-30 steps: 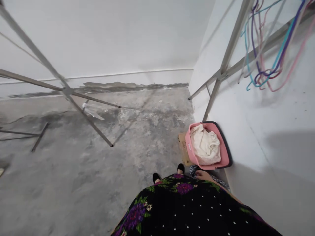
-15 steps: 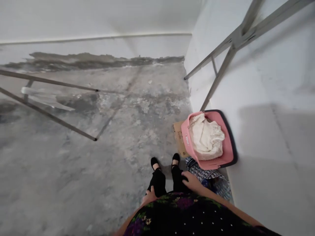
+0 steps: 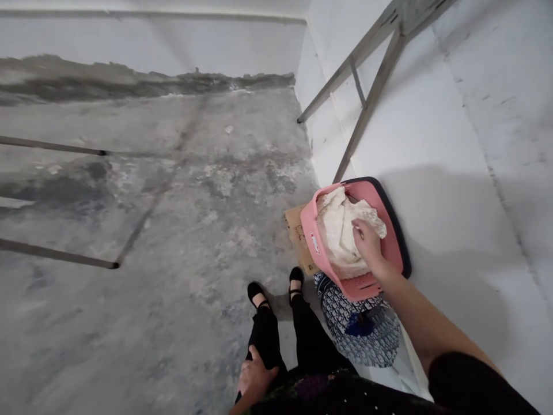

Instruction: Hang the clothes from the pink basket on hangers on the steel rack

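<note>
A pink plastic basket [image 3: 309,225] with a dark rim along its far side stands against the right wall. In it lies a crumpled cream-white cloth [image 3: 339,230], its lacy edge showing on the right. My right hand [image 3: 367,242] reaches into the basket, its fingers bent together on the cloth; how much fabric they grip is partly hidden. Against my left thigh rests my left hand [image 3: 254,372], empty, with the thumb apart from the fingers.
Under the basket's left side is a cardboard box [image 3: 298,239]. A blue-and-white patterned bag [image 3: 345,323] sits beside my legs. Metal legs of a folding stand [image 3: 363,109] lean by the right wall; more metal legs [image 3: 60,253] reach in from the left over bare concrete [image 3: 190,276].
My right hand has moved from beside my leg up and right onto the cloth in the basket. My left hand stays by my thigh. The view has shifted right.
</note>
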